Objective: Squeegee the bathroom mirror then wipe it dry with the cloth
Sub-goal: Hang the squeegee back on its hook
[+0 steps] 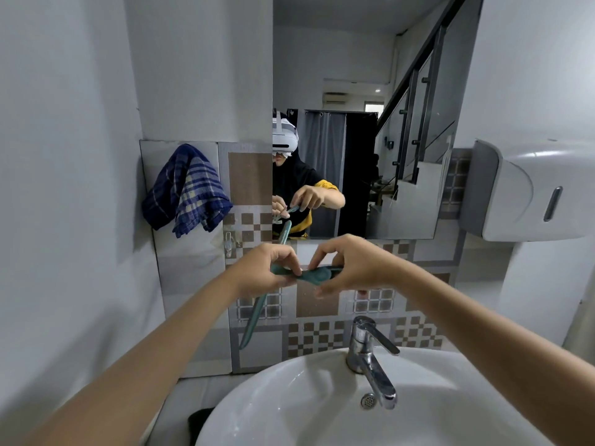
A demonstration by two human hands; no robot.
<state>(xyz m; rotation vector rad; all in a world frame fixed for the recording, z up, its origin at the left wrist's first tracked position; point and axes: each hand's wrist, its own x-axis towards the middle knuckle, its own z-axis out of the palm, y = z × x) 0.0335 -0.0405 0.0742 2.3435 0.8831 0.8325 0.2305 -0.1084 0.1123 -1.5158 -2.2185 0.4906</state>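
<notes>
Two hands, left (267, 268) and right (347, 268), both grip one teal squeegee (309, 274) above the single basin (289, 397), below one mirror (354, 91). One blue checked cloth (185, 191) hangs on the wall, left of the mirror, beyond one tap (370, 355).

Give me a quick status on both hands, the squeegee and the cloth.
Left hand and right hand both gripping the teal squeegee above the sink. Blade off the mirror. Blue checked cloth hanging on wall, untouched. Nothing blocking the mirror.

Both hands, left (269, 268) & right (351, 268), grip teal squeegee (317, 274) below mirror (354, 123); cloth (186, 188) hangs on wall.
</notes>
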